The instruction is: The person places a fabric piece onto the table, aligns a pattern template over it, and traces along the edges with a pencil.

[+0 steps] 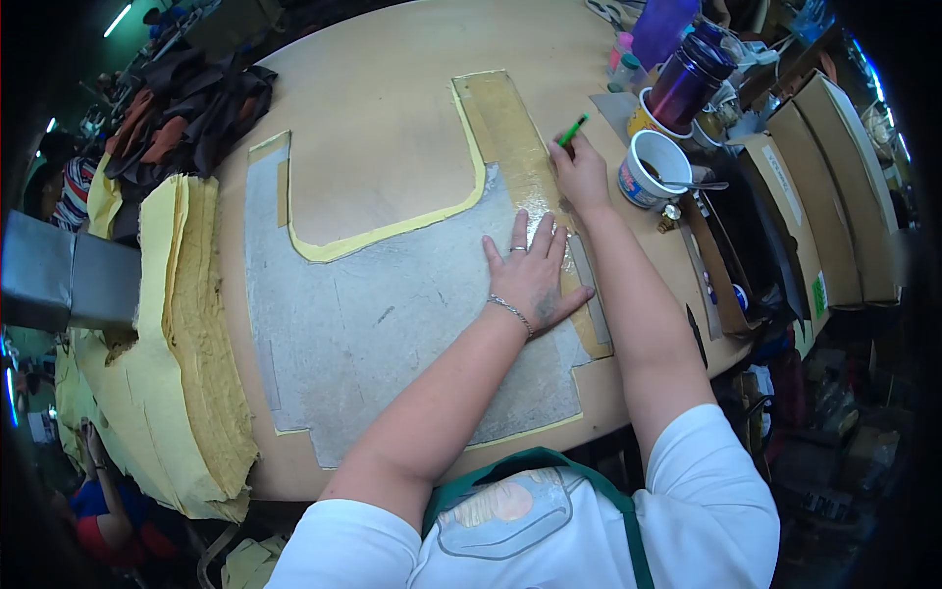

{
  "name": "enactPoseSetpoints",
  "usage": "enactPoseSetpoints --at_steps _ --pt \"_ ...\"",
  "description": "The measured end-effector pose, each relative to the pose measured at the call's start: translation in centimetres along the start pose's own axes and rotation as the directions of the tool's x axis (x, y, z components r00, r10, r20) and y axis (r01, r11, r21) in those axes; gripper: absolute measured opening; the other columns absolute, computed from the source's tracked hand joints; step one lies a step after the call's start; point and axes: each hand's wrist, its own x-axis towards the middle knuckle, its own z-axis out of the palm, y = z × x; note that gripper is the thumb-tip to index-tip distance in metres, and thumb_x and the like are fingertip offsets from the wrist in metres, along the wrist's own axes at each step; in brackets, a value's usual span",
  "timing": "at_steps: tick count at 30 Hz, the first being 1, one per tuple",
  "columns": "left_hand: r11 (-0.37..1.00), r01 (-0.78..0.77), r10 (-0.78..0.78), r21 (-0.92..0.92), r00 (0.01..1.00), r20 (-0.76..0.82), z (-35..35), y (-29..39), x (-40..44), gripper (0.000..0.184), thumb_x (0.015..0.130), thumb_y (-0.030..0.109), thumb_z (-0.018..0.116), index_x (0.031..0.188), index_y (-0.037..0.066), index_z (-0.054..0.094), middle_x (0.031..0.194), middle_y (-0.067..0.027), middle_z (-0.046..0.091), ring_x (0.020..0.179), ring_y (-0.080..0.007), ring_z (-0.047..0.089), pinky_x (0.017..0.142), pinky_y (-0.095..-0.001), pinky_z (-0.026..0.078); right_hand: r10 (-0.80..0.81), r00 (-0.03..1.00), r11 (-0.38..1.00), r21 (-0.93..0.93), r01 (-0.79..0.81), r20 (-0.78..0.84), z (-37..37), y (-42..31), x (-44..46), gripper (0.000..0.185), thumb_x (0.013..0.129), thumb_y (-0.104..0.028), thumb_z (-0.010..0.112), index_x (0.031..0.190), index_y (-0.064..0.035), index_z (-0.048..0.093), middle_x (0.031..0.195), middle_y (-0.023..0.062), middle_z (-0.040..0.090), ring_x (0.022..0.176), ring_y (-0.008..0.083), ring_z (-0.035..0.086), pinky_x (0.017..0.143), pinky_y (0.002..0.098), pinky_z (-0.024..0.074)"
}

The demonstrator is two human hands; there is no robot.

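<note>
A large grey, worn pattern piece [392, 304] with a deep U-shaped cutout lies flat, and yellow material [392, 239] shows along its edges. My left hand [535, 273] presses flat with spread fingers where the grey piece meets a tan, tape-covered strip [500, 118]. It wears a ring and a bracelet. Closed around a green pen [572, 130], my right hand [581, 175] rests at the strip's right edge, above my left hand. A narrow grey strip [591, 294] lies just right of my left fingers.
Stacked yellow sheets [186, 324] hang over the table's [373, 88] left side. Dark cloth [186, 118] is heaped at the back left. On the right stand a white tub [654, 169], a purple flask [687, 83] and cardboard boxes [829, 187]. Another person's arm [113, 491] shows lower left.
</note>
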Motion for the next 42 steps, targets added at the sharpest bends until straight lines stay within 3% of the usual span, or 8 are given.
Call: enactPoseSetpoints --at_steps 8,15,19,23,27,33,39,42 --pt "1.000 0.008 -0.008 -0.022 1.000 -0.025 0.3 -0.1 0.0 0.083 0.070 0.062 0.049 0.131 0.009 0.031 0.140 -0.0069 0.022 0.131 -0.0298 0.011 0.092 -0.0674 0.016 0.076 0.990 0.969 -0.244 -0.045 0.122 -7.3 -2.8 -11.5 0.020 0.081 -0.016 0.055 0.092 0.0001 0.053 0.075 0.0196 0.058 0.071 0.0348 0.058 0.061 0.0377 0.0449" --pt "0.994 0.017 -0.022 -0.106 0.998 -0.052 0.8 -0.3 0.0 0.075 0.070 0.057 0.054 0.127 0.010 0.038 0.140 -0.0065 0.023 0.130 -0.0291 0.015 0.092 -0.0676 0.013 0.259 0.957 0.955 -0.184 -0.233 0.131 -17.5 -8.8 -25.6 0.011 0.081 -0.008 0.058 0.087 -0.0001 0.054 0.069 0.0028 0.056 0.062 0.0077 0.053 0.057 0.0216 0.0417" --pt "0.774 -0.323 -0.059 -0.545 0.819 -0.570 1.5 -5.5 -2.6 0.046 0.073 0.027 0.065 0.112 0.006 0.052 0.126 -0.0165 0.040 0.117 -0.0303 0.038 0.096 -0.0436 0.031 0.177 0.984 0.981 0.084 -0.176 -0.005 -15.5 -10.0 -23.8 0.006 0.079 -0.006 0.054 0.080 -0.0004 0.053 0.068 0.0058 0.054 0.060 0.0113 0.052 0.053 0.0256 0.0410" --pt "0.912 -0.123 -0.203 -0.391 0.693 -0.692 -2.4 -13.5 -13.9 0.032 0.073 0.016 0.065 0.100 0.001 0.056 0.105 -0.0162 0.052 0.100 -0.0297 0.049 0.087 -0.0354 0.039 0.180 0.977 0.974 0.117 -0.193 0.113 -13.1 -6.3 -20.6 0.007 0.076 -0.004 0.048 0.079 -0.0004 0.054 0.069 0.0089 0.054 0.064 0.0155 0.054 0.061 0.0289 0.0439" --pt "0.862 0.310 -0.505 -0.400 0.583 -0.637 -2.5 -20.9 -24.3 0.035 0.073 0.020 0.065 0.099 -0.002 0.056 0.097 -0.0165 0.055 0.096 -0.0285 0.051 0.084 -0.0355 0.041 0.076 0.997 0.955 -0.288 -0.064 0.030 -10.7 -3.2 -17.3 0.014 0.074 -0.009 0.048 0.081 0.0000 0.056 0.072 0.0155 0.058 0.069 0.0280 0.058 0.068 0.0349 0.0460" --pt "0.658 0.473 -0.753 -0.586 0.429 -0.499 -0.4 -24.4 -26.7 0.039 0.076 0.027 0.063 0.097 -0.005 0.056 0.090 -0.0139 0.057 0.079 -0.0205 0.055 0.072 -0.0310 0.044 0.223 0.974 0.892 -0.414 -0.183 0.049 -8.5 -4.2 -16.7 0.024 0.073 -0.021 0.059 0.084 0.0011 0.058 0.076 0.0178 0.060 0.071 0.0305 0.059 0.067 0.0364 0.0465" --pt "0.221 0.183 -0.889 -0.958 0.441 -0.121 -2.8 -24.6 -26.3 0.028 0.074 0.023 0.061 0.087 -0.002 0.059 0.071 -0.0019 0.054 0.066 -0.0111 0.048 0.061 -0.0257 0.040 0.404 0.903 0.913 -0.001 -0.409 0.146 -10.1 -5.2 -17.1 0.031 0.071 -0.019 0.067 0.090 0.0017 0.055 0.078 0.0096 0.060 0.068 0.0154 0.057 0.060 0.0278 0.0444" --pt "0.165 0.138 -0.870 -0.977 0.486 -0.078 -4.9 -21.0 -27.8 0.023 0.074 0.020 0.057 0.089 0.003 0.059 0.078 -0.0019 0.052 0.076 -0.0105 0.047 0.067 -0.0254 0.039 0.173 0.979 0.983 0.048 -0.179 0.109 -11.9 -4.3 -19.5 0.031 0.072 -0.014 0.066 0.095 0.0014 0.052 0.080 0.0078 0.059 0.071 0.0119 0.055 0.061 0.0253 0.0436"
